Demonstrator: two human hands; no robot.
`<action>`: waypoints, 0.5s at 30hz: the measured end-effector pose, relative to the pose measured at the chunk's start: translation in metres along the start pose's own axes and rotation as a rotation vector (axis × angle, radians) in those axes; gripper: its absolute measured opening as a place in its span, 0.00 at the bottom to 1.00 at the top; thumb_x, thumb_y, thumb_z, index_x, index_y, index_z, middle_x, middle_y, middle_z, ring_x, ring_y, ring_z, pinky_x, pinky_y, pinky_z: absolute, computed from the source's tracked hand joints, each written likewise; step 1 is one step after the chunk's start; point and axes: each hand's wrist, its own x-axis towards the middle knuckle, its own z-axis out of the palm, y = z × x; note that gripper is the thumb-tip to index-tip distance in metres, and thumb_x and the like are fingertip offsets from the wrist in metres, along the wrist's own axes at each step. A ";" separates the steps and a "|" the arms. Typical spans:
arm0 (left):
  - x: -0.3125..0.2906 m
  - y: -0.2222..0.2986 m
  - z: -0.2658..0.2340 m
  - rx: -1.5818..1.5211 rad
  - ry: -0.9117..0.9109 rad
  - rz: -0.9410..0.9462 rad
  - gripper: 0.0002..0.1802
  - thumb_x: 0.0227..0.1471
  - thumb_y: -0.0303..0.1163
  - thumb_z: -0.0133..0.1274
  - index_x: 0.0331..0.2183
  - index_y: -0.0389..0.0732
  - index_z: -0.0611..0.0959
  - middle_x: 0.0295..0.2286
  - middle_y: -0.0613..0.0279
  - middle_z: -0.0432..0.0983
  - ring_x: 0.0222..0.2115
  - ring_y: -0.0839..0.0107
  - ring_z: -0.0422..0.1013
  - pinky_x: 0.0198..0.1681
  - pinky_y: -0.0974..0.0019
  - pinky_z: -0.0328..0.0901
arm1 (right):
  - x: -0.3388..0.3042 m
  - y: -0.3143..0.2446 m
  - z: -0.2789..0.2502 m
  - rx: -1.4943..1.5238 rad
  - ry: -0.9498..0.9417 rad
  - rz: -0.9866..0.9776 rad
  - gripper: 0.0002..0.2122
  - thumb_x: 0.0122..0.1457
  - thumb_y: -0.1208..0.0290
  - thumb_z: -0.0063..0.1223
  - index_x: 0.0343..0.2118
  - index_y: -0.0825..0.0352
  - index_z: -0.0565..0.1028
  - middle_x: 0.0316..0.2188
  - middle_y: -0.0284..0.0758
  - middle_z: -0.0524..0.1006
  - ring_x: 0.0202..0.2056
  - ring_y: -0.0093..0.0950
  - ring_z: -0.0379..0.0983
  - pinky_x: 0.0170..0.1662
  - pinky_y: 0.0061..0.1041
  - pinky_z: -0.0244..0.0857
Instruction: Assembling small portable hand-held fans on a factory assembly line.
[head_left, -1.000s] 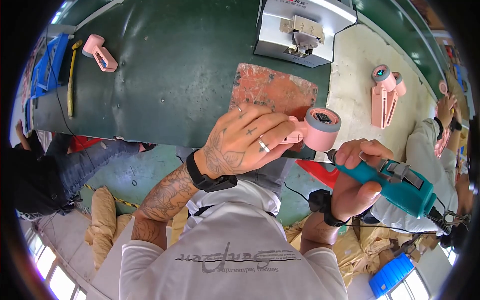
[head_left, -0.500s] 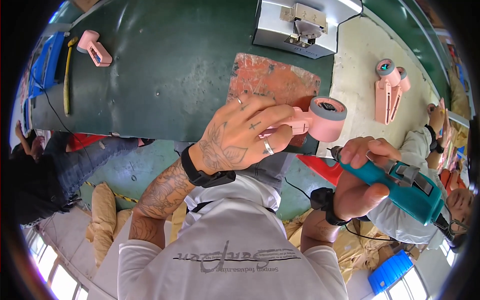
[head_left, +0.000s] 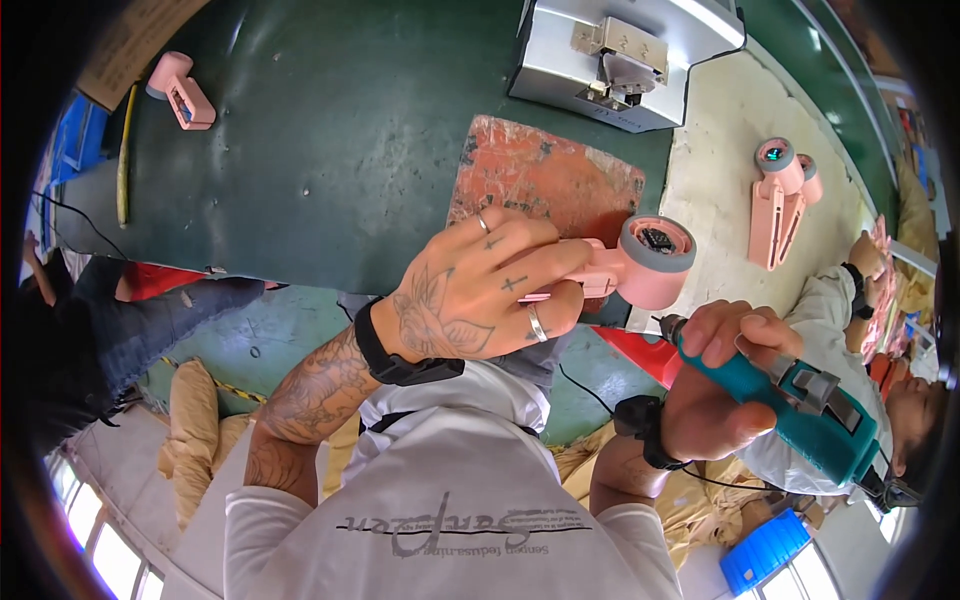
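Left hand (head_left: 490,285): tattooed, with silver-coloured rings; fingers closed around the handle of a pink plastic device with a cylindrical, grey-rimmed head (head_left: 652,275). The head projects to the right of the fingers, its open end showing dark parts inside. The device is at the near edge of the table, over the lower right corner of a worn, red-orange flat board (head_left: 540,170); whether it rests on the board cannot be told.

Right hand (head_left: 735,375): grasping a teal, long-bodied power screwdriver (head_left: 825,430), fingers wrapped near its front end, thumb extended along the body. The dark bit points up and left, just below the pink head; contact cannot be told.

Wrists: a black band on each.

Work surface: dark green tabletop (head_left: 350,130), with a cream-coloured sheet (head_left: 720,110) at its right.

Beyond the board: one silver metal box-shaped machine (head_left: 570,85), with a bracketed mechanism on its front.

On the cream sheet: two pink devices with grey-rimmed round heads (head_left: 770,220), side by side, heads pointing away from the person.

Far left: one pink device with an open slot in its handle (head_left: 188,100), lying near a slender yellow rod (head_left: 125,160).

Below the table edge: one red, smooth-surfaced object (head_left: 640,350), partly hidden.

Right side: a co-worker's white sleeve (head_left: 825,310).
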 end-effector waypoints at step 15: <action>0.001 0.003 0.001 -0.084 0.006 -0.047 0.11 0.41 0.25 0.63 0.29 0.47 0.79 0.41 0.65 0.81 0.37 0.63 0.76 0.38 0.59 0.73 | 0.005 0.001 -0.007 -0.044 -0.126 -0.053 0.35 0.63 0.33 0.48 0.51 0.69 0.68 0.29 0.30 0.66 0.30 0.26 0.65 0.33 0.27 0.60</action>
